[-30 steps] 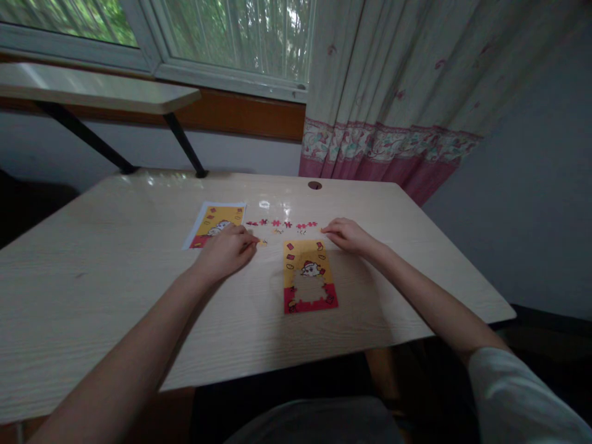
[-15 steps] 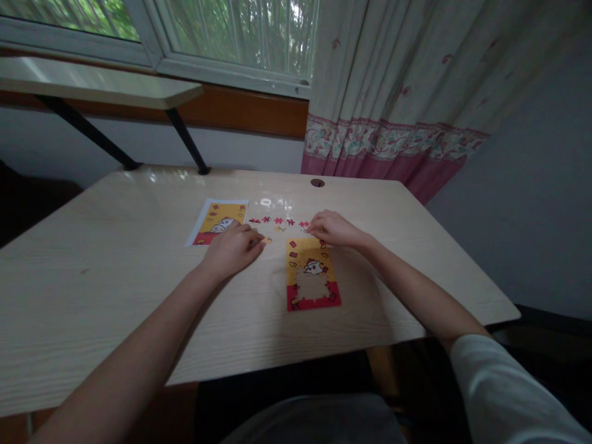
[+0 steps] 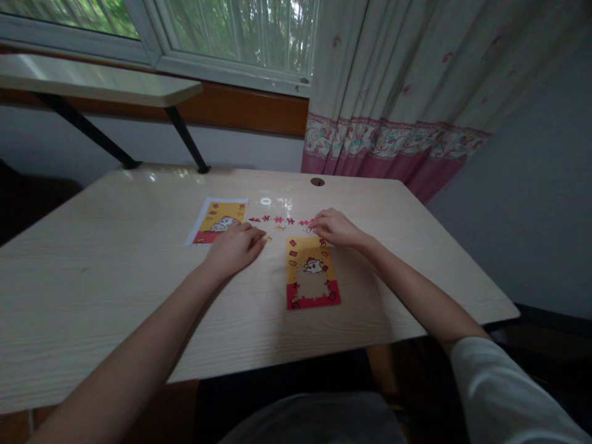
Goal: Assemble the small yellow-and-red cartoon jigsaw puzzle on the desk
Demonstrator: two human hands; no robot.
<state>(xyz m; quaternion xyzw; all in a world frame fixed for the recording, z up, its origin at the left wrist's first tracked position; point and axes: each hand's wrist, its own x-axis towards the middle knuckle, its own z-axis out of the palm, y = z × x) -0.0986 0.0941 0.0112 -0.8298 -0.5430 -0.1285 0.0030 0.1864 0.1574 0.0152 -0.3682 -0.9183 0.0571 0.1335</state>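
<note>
A jigsaw puzzle [image 3: 312, 245] in yellow and red lies in front of me, its frame and upper part joined around an open gap. Loose red puzzle pieces [image 3: 278, 219] form a row beyond it, with a yellow-and-white piece [image 3: 280, 228] nearer me. My left hand [image 3: 235, 248] rests on the table, thumb and fingers bent together at a small yellow puzzle piece [image 3: 269, 238]. At the right end of the row, my right hand [image 3: 337, 228] has its fingers pinched down over white puzzle pieces [image 3: 307, 230]. Its fingertips hide what they hold, if anything.
A printed reference picture [image 3: 203, 233] lies beyond my left hand, partly covered by it. A raised shelf [image 3: 106, 85] on black legs stands at the table's back left. A round cable hole [image 3: 317, 182] is near the back edge, before the curtain [image 3: 370, 139].
Both hands stay nearly in place. My right fingertips have shifted slightly right, and slightly more of the small yellow piece shows beside my left fingers.
</note>
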